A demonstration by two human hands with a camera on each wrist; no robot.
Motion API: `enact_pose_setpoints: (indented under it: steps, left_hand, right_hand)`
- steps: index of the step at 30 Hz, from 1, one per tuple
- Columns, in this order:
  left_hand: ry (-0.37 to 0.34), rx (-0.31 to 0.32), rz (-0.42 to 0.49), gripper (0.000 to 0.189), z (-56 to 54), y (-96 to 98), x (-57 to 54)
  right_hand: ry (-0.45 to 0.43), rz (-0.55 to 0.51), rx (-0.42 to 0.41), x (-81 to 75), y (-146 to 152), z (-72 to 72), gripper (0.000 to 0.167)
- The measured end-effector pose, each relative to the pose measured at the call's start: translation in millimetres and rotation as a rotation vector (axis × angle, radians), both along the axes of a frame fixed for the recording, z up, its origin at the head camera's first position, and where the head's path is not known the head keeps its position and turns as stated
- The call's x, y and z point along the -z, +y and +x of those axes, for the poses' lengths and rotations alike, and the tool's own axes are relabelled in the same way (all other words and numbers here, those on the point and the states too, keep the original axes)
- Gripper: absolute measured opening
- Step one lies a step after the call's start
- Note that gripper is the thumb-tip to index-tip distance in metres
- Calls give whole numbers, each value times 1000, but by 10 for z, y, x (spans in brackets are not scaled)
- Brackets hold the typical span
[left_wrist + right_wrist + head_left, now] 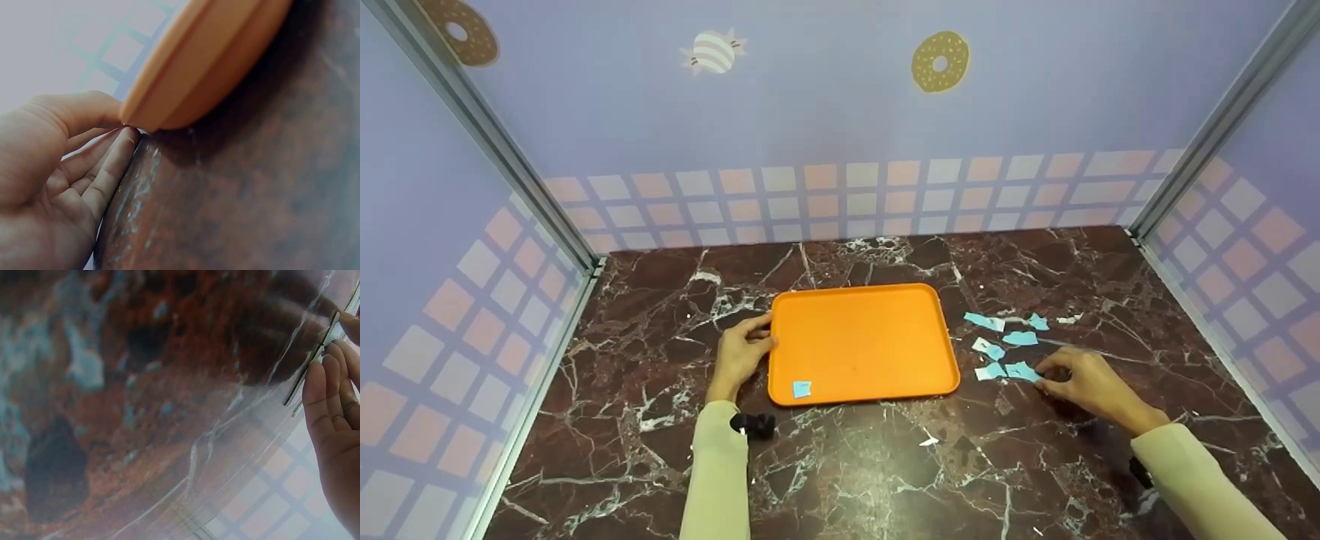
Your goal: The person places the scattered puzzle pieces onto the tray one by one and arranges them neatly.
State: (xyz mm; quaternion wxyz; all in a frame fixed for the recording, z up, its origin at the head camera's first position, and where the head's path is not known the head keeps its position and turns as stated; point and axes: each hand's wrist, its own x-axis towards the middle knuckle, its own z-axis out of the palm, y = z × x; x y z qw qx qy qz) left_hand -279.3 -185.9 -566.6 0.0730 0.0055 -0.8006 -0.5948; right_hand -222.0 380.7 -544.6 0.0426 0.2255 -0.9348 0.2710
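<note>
At the left edge of an orange tray (864, 337), my left hand (741, 352) grips the rim between thumb and fingers. The left wrist view shows its fingertips low at the tray's edge (191, 67), close over the tabletop. One small blue paper piece (802, 389) lies in the tray's near left corner. To the right of the tray, my right hand (1084, 381) pinches the end of a torn blue paper piece (1021, 371) with thumb and forefinger. Several other torn blue and white scraps (1020, 338) lie beside it on the table.
The dark red marbled tabletop (855, 480) has white veins. A white scrap (929, 440) lies in front of the tray, another (1069, 319) at the right. Patterned lilac panels (825, 97) enclose the back and both sides.
</note>
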Motion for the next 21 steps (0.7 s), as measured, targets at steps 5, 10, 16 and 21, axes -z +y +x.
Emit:
enact_pose_setpoints:
  steps: [5,10,16,21]
  left_hand:
    - [-1,-5,2,44,-6,0,2]
    - [-12,-3,-2,44,-2,7,-14]
    - [-8,-6,-12,44,2,6,-17]
    - [-9,-6,-21,44,1,2,-13]
  right_hand:
    - [-17,-2,19,2,-10,4,16]
    - [-32,-9,25,-17,-29,13,16]
    - [-31,-7,20,-29,-40,12,17]
    - [-50,-8,40,-16,-49,16,18]
